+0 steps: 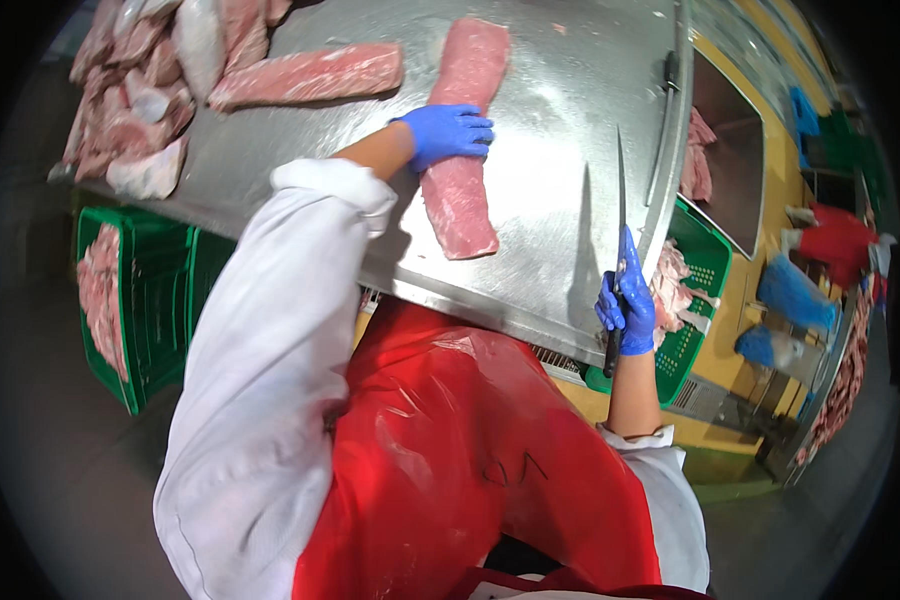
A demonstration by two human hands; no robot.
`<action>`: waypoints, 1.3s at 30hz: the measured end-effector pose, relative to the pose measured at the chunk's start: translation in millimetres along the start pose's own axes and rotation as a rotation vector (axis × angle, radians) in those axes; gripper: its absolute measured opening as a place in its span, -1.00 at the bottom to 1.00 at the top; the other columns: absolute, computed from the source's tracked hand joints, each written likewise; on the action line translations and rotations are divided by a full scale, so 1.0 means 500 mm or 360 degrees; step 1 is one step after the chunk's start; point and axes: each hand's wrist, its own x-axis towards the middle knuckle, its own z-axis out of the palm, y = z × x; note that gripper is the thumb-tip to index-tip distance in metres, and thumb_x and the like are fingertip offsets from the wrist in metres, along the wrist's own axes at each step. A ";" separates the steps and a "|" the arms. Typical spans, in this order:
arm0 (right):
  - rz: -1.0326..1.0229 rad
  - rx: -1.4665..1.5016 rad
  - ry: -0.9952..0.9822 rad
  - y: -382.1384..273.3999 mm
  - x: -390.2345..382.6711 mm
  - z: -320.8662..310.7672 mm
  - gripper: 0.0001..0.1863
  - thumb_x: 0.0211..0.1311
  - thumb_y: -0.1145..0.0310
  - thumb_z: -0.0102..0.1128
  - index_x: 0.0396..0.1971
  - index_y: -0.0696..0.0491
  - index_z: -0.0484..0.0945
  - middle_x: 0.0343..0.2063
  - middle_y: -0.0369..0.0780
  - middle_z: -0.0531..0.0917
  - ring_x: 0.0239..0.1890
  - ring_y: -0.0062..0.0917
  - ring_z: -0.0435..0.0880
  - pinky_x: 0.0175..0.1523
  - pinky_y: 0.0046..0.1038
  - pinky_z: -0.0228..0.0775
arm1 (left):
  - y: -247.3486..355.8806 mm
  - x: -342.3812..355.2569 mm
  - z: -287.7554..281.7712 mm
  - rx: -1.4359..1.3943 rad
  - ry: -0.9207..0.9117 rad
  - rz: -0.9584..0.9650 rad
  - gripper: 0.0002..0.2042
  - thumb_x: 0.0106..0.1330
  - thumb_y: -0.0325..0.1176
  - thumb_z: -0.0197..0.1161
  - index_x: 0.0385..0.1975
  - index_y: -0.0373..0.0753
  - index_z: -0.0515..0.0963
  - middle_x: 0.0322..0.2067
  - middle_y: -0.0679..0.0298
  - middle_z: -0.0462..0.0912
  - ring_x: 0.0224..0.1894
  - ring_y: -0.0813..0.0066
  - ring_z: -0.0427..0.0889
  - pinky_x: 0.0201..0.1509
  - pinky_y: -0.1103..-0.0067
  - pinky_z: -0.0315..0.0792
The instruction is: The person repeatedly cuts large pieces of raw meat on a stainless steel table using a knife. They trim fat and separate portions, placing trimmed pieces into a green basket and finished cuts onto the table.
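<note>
A long pink pork loin (460, 205) lies lengthwise on the steel table (540, 130), running away from me. My left hand (448, 134), in a blue glove, rests across its middle with the fingers laid over the meat. At the table's right edge my right hand (630, 305), also blue-gloved, is closed round the dark handle of a knife (621, 185). The long thin blade points upward and away, apart from the meat. Left of the loin lies a second loin (310, 76), touched by neither hand.
Meat pieces (135, 110) are heaped at the far left. Green crates (135, 300) and a green basket (685, 350) with trimmings flank the table. A dark-handled rod (660, 130) lies along the right edge, beside a steel bin (735, 150). A person in red (835, 245) stands farther right.
</note>
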 end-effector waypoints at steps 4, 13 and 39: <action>-0.0081 0.0043 0.0219 0.011 -0.067 0.006 0.01 0.27 0.20 0.31 0.53 -0.17 -0.22 -0.67 -0.28 0.43 -0.87 -0.65 0.27 -0.77 -0.63 0.18 | 0.002 0.191 0.000 -0.0353 -0.0188 -0.0978 -0.08 -0.26 0.12 0.55 0.21 -0.16 0.41 -0.04 0.05 0.57 0.07 0.10 0.57 0.11 0.28 0.42; -0.0216 -0.0006 0.0421 0.088 -0.191 0.019 -0.06 0.33 0.24 0.25 0.53 -0.16 -0.19 -0.68 -0.31 0.40 -0.86 -0.65 0.29 -0.77 -0.60 0.17 | -0.145 0.133 -0.019 -0.0890 -0.0424 -0.1349 -0.08 -0.10 0.30 0.42 0.22 -0.23 0.45 0.17 0.00 0.55 0.21 0.00 0.52 0.30 0.24 0.36; 0.0104 -0.1783 0.0919 0.133 0.243 0.023 -0.17 0.35 0.42 -0.04 0.53 -0.18 -0.22 -0.44 0.04 0.67 -0.55 -0.28 0.69 -0.43 -0.24 0.54 | 0.217 0.324 -0.008 -0.1352 0.0764 -0.2082 -0.36 -0.06 -0.25 0.45 0.01 -0.43 0.36 -0.10 -0.22 0.60 -0.03 -0.15 0.63 0.08 0.25 0.50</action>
